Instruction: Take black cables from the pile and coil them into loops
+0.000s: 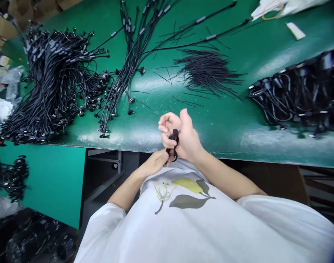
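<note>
Close to my body, at the table's front edge, both hands are on one folded black cable [173, 138]. My right hand [189, 140] is raised with its thumb pointing up, and its fingers curl around the upper part of the bundle. Lower and to the left, my left hand [155, 162] pinches the cable's lower loops. A dark connector end sticks up between the right fingers. Just beyond the hands lies a pile of thin black ties [209, 71] on the green tabletop [145, 126].
At left is a large heap of black cables [46, 84] with connectors. Loose straight cables [128, 62] lie in the middle. Folded cable bundles [298, 91] are lined up at right. A white plastic bag [282, 8] and a small white piece [295, 31] lie at the back right.
</note>
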Tool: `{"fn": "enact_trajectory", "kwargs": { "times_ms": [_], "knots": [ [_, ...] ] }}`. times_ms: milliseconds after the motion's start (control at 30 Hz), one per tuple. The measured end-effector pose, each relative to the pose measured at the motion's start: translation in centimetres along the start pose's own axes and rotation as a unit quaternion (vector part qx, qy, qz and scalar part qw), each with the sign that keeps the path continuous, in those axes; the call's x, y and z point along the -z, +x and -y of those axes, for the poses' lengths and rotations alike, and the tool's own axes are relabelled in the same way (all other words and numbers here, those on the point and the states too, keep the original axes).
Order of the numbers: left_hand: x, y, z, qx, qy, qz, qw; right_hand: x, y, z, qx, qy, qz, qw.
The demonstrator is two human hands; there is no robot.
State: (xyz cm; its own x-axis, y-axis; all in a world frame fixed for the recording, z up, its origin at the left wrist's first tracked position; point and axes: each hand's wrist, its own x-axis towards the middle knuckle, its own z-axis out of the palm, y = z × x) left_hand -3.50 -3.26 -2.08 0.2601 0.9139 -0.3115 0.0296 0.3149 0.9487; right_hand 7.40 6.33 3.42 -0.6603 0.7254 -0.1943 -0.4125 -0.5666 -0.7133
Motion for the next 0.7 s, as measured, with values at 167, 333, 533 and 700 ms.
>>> {"fn": "enact_trajectory", "kwargs": {
  "times_ms": [167,333,533,700],
  "knots": [
    [0.4,0.7,-0.8,0.007,-0.034,-0.041,0.999,-0.8,0.7,1.1,-0.021,-0.023,0.006,0.999],
    [-0.3,0.9,-1.5,0.043,-0.242,-0.031,0.969,-0.1,2.2,0.8,-0.076,0.007,0.025,0.997],
    [-1.2,1.1,-3.2,0.130,-0.419,-0.053,0.897,1.3,4.2,0.6,-0.130,0.029,0.033,0.991],
    [-1.6,1.5,-2.9,0.107,-0.415,-0.116,0.896,0.8,4.4,0.2,-0.046,0.013,-0.012,0.999]
  ]
}}
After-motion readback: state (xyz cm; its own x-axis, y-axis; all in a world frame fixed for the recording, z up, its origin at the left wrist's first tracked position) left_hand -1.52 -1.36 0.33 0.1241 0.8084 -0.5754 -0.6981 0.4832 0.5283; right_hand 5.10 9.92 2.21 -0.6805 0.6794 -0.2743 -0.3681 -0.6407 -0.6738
